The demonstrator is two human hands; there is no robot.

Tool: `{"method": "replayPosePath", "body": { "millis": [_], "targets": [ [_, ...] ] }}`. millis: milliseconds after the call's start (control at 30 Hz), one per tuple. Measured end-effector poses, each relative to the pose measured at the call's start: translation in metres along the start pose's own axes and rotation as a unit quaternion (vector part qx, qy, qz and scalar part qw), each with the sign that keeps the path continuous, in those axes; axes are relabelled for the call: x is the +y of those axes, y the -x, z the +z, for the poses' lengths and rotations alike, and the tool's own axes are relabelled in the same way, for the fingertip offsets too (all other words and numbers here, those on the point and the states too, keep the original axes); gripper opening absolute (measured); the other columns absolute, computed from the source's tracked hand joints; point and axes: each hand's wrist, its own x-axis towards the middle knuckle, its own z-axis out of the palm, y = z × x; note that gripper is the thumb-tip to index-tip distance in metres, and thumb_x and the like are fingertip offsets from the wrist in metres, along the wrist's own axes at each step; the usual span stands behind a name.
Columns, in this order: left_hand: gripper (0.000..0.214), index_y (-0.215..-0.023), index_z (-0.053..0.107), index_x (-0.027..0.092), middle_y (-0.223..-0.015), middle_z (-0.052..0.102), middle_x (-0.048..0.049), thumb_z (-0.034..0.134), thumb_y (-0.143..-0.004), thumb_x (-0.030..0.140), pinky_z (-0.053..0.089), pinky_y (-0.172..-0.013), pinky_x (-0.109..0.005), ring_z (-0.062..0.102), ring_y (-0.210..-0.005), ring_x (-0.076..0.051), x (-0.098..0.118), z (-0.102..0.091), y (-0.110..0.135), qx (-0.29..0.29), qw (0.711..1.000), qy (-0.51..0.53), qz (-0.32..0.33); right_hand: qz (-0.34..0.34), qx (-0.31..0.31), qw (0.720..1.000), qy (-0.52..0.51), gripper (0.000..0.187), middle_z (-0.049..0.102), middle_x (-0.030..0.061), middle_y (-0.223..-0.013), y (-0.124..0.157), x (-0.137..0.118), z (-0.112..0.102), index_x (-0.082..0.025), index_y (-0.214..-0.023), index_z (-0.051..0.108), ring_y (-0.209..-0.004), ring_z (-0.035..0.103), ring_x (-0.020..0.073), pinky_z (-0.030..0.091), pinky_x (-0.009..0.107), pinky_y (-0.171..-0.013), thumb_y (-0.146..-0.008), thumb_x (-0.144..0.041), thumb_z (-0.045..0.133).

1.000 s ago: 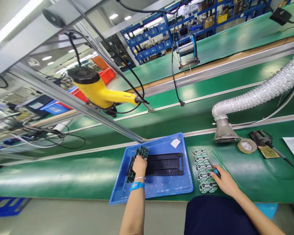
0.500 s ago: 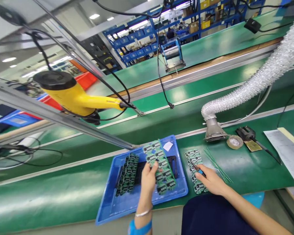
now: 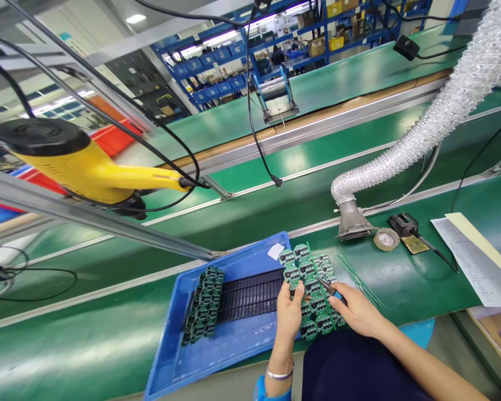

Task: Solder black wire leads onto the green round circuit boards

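My left hand (image 3: 290,312) grips a green circuit board panel (image 3: 304,268) by its left side, thumb on top. The panel is made of joined round boards with dark parts and a thin strip along its right edge. In my right hand (image 3: 356,307) are blue-handled pliers (image 3: 328,287), their dark tips at the panel's right strip. Partly covered by the held panel, another circuit board panel (image 3: 326,266) lies on the bench. Thin green strips (image 3: 354,273) lie right of it. A blue tray (image 3: 217,356) on the left holds stacked panels (image 3: 204,303).
Inside the tray are a black slotted rack (image 3: 250,295) and a white paper slip (image 3: 275,252). A fume duct nozzle (image 3: 353,220), tape roll (image 3: 386,239), soldering iron holder (image 3: 404,225) and papers (image 3: 471,262) stand to the right. A yellow heat gun (image 3: 108,172) hangs at left.
My left hand has carried the panel right, from above the tray to over the bench panel. The pliers now meet its right strip. The camera view has shifted.
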Motion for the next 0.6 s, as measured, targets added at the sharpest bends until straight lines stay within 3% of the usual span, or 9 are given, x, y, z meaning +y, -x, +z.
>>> {"method": "replayPosePath", "body": {
  "millis": [67,133,233,300,333,400,467,533,600],
  "targets": [
    [0.060,-0.113,0.047,0.009,-0.101,0.055,-0.0088,0.064,-0.078,0.055,0.049,-0.067,-0.028,0.054,-0.075,-0.013,0.001,0.008,0.001,0.006,0.998,0.052,-0.019,-0.002,-0.009,1.000,-0.020,0.040,0.058,0.0027,-0.095,0.001,-0.003,0.001,-0.016,-0.104,0.053,-0.086,0.052,0.0140,0.038,0.030,-0.078,-0.097,-0.051,0.033],
    [0.065,-0.112,0.045,0.009,-0.104,0.055,-0.0089,0.071,-0.071,0.053,0.050,-0.075,-0.030,0.057,-0.083,-0.015,-0.003,0.017,-0.001,0.006,0.986,0.152,-0.071,-0.003,-0.052,0.993,-0.105,0.046,0.055,0.0037,-0.078,0.000,-0.002,0.002,-0.013,-0.093,0.049,-0.071,0.051,0.0130,0.039,0.028,-0.068,-0.096,-0.055,0.030],
    [0.073,-0.110,0.042,0.010,-0.113,0.052,-0.0108,0.071,-0.064,0.058,0.047,-0.085,-0.030,0.056,-0.097,-0.018,-0.020,0.026,-0.008,0.003,0.967,0.216,-0.132,0.017,-0.105,0.967,-0.231,0.053,0.052,0.0039,-0.073,-0.006,0.018,0.003,-0.012,-0.091,0.044,-0.062,0.051,0.0117,0.042,0.025,-0.060,-0.096,-0.060,0.025],
    [0.067,-0.110,0.043,0.010,-0.113,0.052,-0.0110,0.064,-0.069,0.060,0.046,-0.083,-0.029,0.057,-0.093,-0.016,-0.038,0.031,-0.014,0.011,0.980,0.152,-0.126,0.076,-0.080,0.986,-0.128,0.049,0.055,0.0051,-0.080,-0.011,0.047,0.002,-0.012,-0.097,0.044,-0.071,0.056,0.0140,0.045,0.026,-0.067,-0.098,-0.056,0.022],
    [0.060,-0.110,0.044,0.010,-0.111,0.053,-0.0108,0.061,-0.075,0.056,0.046,-0.081,-0.029,0.057,-0.088,-0.015,-0.047,0.033,-0.017,0.011,0.988,0.103,-0.112,0.118,-0.060,0.991,-0.017,0.045,0.058,0.0060,-0.085,-0.013,0.064,0.000,-0.013,-0.101,0.045,-0.079,0.058,0.0166,0.045,0.029,-0.074,-0.099,-0.051,0.022],
    [0.041,-0.105,0.046,0.009,-0.101,0.055,-0.0100,0.055,-0.083,0.043,0.044,-0.075,-0.031,0.057,-0.074,-0.015,-0.065,0.039,-0.023,0.003,0.996,-0.004,-0.092,0.189,-0.024,0.972,0.136,0.037,0.059,0.0124,-0.099,-0.015,0.096,-0.004,-0.010,-0.111,0.048,-0.097,0.057,0.0272,0.041,0.039,-0.086,-0.098,-0.041,0.030],
    [0.030,-0.104,0.046,0.008,-0.091,0.056,-0.0104,0.051,-0.086,0.031,0.042,-0.075,-0.034,0.056,-0.070,-0.018,-0.080,0.047,-0.029,-0.002,0.991,-0.105,-0.084,0.226,-0.016,0.952,0.205,0.038,0.056,0.0180,-0.106,-0.015,0.120,-0.006,-0.006,-0.116,0.049,-0.103,0.054,0.0344,0.038,0.046,-0.089,-0.097,-0.036,0.035],
    [0.030,-0.110,0.045,0.005,-0.092,0.056,-0.0140,0.047,-0.088,0.025,0.041,-0.081,-0.038,0.057,-0.081,-0.024,-0.091,0.055,-0.034,0.007,0.980,-0.186,-0.076,0.246,-0.012,0.937,0.249,0.040,0.053,0.0195,-0.109,-0.012,0.130,-0.006,-0.005,-0.119,0.049,-0.104,0.052,0.0362,0.038,0.048,-0.087,-0.096,-0.035,0.037],
    [0.037,-0.120,0.043,0.003,-0.108,0.054,-0.0179,0.044,-0.088,0.021,0.037,-0.093,-0.038,0.053,-0.101,-0.027,-0.098,0.061,-0.035,0.019,0.969,-0.242,-0.050,0.258,0.007,0.924,0.281,0.040,0.051,0.0189,-0.109,-0.009,0.130,-0.003,-0.006,-0.118,0.050,-0.105,0.049,0.0371,0.037,0.050,-0.085,-0.095,-0.036,0.036]
  ]
}}
